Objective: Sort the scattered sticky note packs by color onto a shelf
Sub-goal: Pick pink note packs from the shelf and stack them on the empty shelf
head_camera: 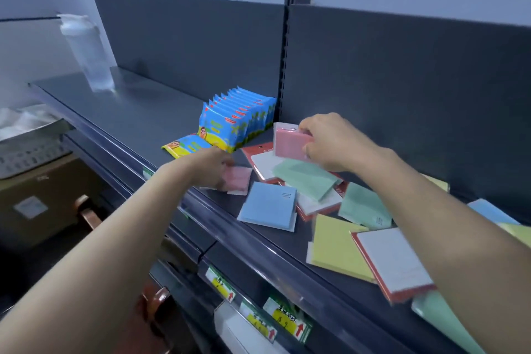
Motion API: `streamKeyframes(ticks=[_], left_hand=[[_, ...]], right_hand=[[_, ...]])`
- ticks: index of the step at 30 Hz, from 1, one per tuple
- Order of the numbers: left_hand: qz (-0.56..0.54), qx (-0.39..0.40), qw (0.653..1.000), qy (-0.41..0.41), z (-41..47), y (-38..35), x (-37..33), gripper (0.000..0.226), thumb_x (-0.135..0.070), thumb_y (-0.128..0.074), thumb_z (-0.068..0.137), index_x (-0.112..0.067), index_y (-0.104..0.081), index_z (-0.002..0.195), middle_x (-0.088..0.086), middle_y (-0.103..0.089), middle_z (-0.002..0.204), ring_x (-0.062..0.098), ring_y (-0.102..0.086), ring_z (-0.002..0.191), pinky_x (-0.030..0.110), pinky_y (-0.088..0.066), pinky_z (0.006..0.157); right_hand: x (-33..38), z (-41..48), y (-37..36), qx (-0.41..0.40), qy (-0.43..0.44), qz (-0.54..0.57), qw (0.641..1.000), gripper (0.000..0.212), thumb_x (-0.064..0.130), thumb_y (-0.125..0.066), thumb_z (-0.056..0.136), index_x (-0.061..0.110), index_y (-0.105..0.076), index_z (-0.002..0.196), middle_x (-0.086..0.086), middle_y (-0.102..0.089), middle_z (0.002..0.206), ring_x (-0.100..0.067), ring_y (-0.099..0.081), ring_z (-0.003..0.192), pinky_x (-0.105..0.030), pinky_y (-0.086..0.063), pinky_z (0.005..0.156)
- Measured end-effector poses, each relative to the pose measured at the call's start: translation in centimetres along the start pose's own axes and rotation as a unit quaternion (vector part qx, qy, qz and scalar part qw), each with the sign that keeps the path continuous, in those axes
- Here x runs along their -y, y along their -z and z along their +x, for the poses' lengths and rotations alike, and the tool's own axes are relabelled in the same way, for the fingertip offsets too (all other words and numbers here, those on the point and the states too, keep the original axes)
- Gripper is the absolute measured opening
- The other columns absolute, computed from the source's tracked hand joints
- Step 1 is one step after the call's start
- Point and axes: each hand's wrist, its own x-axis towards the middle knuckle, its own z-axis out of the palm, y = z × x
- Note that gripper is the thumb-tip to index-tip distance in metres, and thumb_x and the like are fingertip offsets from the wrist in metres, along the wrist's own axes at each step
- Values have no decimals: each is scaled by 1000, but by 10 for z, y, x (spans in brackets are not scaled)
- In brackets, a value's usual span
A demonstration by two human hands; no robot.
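Two bare arms of a person reach over a dark grey shelf strewn with sticky note packs. Nearest, under the shelf's front edge, hang yellow and green price labels. On the near right part of the shelf lies a pale green pack. Touching it is a white pack with a red border, which overlaps a yellow pack. Further in, a blue pack lies flat close to the front edge, with a second green pack to its right. The left hand lies over a flat pink pack right at the front edge; motion blur hides whether its fingers grip the pack. Behind the blue pack, a third green pack rests on a heap of red-backed white packs. Above that heap, the right hand pinches a second pink pack by its right side, holding it upright on edge. Beyond the hands, a row of blue printed packets stands against the back panel, with one loose packet lying flat in front of the row. A clear bottle stands at the shelf's far left corner.
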Motion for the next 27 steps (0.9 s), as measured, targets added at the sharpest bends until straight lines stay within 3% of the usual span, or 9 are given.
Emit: streamKeyframes(ticks=[3,5,7,9,11,16,20,25,27], left_hand=[[-4,-53,999,-7,1,10,1,20,-6,-59,76,-12,-58,95,12,-53,106,25,-46,87,29,-39,66],[-42,-120,992,-17,-1,27,-6,14,2,-53,76,-12,-54,81,14,-59,96,25,-45,79,28,-31,60],[-89,-194,976,-50,-4,47,-25,17,4,-52,77,-9,-59,85,10,-57,85,25,-45,74,28,-31,59],[-144,-220,959,-109,-4,57,-55,18,2,-56,78,-10,-63,89,5,-54,74,19,-45,62,24,-36,50],[-182,-197,948,-172,-2,56,-92,15,-2,-63,77,-14,-65,87,1,-55,69,13,-45,57,12,-34,46],[-221,-129,916,-310,-8,30,-196,17,1,-63,74,-13,-68,83,1,-61,67,16,-49,58,16,-40,51],[-235,-48,878,-415,-40,13,-279,12,-3,-70,74,-12,-68,81,1,-62,67,8,-49,54,17,-41,50],[-222,36,810,-541,-125,-14,-392,14,-9,-76,70,-14,-65,78,9,-68,72,16,-50,57,25,-41,57],[-214,55,773,-595,-183,-33,-437,16,-8,-75,70,-17,-62,73,8,-64,69,18,-49,59,29,-43,60]], right_hand=[[-2,4,-4,-6,-16,9,1000,15,2,-50,85,9,-58,96,-10,-58,95,-32,-56,84,-37,-48,67],[-10,3,-3,-19,-44,20,999,15,2,-50,86,9,-55,97,-10,-58,97,-32,-54,86,-37,-47,68],[-24,-2,-1,-36,-83,33,995,21,3,-51,87,11,-54,106,-11,-57,103,-33,-55,89,-39,-51,71],[-43,-11,2,-59,-117,37,991,24,2,-51,86,11,-53,107,-11,-58,105,-33,-56,90,-42,-52,75],[-67,-28,6,-79,-156,39,984,27,0,-51,84,14,-54,108,-11,-59,106,-33,-56,90,-44,-52,77],[-132,-115,25,-95,-283,40,953,47,-5,-45,82,21,-56,121,-9,-57,119,-31,-55,98,-38,-51,79],[-165,-213,44,-105,-371,16,923,49,-4,-49,83,19,-57,125,-8,-58,124,-29,-54,107,-28,-41,75],[-168,-382,74,-163,-492,4,855,46,-7,-45,81,19,-59,115,-8,-58,120,-23,-50,91,-27,-38,70],[-158,-463,83,-180,-544,-3,820,44,-5,-47,82,21,-59,114,-8,-58,122,-25,-54,93,-27,-40,71]])
